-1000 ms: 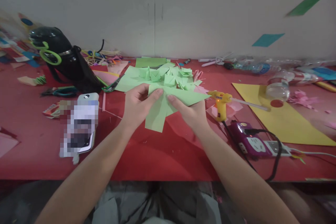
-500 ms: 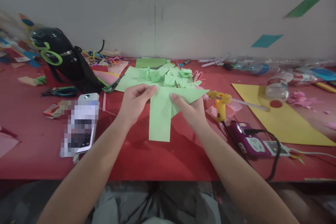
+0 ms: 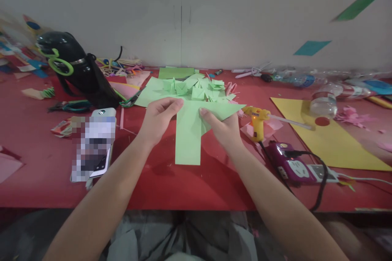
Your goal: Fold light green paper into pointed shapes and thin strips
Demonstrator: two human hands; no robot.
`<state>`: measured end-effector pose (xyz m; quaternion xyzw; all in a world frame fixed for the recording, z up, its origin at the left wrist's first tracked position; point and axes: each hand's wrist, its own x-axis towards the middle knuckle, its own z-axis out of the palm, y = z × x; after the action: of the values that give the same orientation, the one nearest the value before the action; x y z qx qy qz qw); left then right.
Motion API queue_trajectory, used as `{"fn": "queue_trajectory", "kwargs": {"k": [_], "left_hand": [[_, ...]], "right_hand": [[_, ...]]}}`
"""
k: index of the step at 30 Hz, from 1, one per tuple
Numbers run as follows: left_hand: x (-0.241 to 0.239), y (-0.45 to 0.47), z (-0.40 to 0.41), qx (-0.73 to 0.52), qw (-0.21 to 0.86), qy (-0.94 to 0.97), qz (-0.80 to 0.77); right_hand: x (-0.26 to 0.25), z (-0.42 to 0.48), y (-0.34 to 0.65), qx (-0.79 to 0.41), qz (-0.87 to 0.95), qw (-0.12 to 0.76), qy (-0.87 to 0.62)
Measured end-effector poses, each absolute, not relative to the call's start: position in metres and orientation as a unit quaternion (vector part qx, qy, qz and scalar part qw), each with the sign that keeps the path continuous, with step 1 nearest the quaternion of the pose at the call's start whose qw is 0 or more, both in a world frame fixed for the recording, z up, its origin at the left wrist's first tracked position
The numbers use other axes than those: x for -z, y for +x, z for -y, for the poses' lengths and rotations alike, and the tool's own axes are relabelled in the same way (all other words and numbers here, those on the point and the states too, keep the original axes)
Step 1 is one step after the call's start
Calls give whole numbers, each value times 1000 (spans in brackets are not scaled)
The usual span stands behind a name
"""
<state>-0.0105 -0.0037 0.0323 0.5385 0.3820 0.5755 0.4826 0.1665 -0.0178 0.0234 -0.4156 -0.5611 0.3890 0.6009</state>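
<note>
**Both hands pinching a folded green sheet over the red table**

I hold a light green paper sheet (image 3: 188, 138) just above the red tabletop (image 3: 183, 189), in the middle of my view. One flat strip of it hangs toward me at 6 o'clock. A pointed triangular flap reaches out toward 3 o'clock.

My left hand (image 3: 157, 120) grips the sheet at its 10 o'clock corner, with the thumb pressed on top and the other fingers curled shut beneath. My right hand (image 3: 223, 130) has it at about 2 o'clock. The thumb lies on the upper face and the fingers are tucked under the flap, closed in a pinch.

At 12 o'clock from the sheet, just beyond my knuckles, a heap of small folded green paper pieces (image 3: 196, 87) lies on the table.

At 3 o'clock, near my right hand, a yellow hot-glue gun (image 3: 258, 120) stands on the table. Its black cord leads down toward a purple power strip (image 3: 290, 166) at 4 o'clock. Farther out at 3 o'clock lies a large yellow paper sheet (image 3: 339, 142), with a clear plastic bottle (image 3: 321, 104) at its far edge.

At 9 o'clock a white phone (image 3: 93, 147) lies flat, its face blurred. At 10 o'clock, well apart from my left hand, are teal-handled scissors (image 3: 70, 107). Beyond them is a black rounded helmet-like object (image 3: 72, 63) with a green loop on it.
</note>
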Motion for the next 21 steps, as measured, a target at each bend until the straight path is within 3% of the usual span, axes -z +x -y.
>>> {"fn": "queue_trajectory", "kwargs": {"k": [21], "left_hand": [[-29,-12,1,-532,530,523,-404]], "right_hand": [[-20,12,169,-356,565,621,-410]]}}
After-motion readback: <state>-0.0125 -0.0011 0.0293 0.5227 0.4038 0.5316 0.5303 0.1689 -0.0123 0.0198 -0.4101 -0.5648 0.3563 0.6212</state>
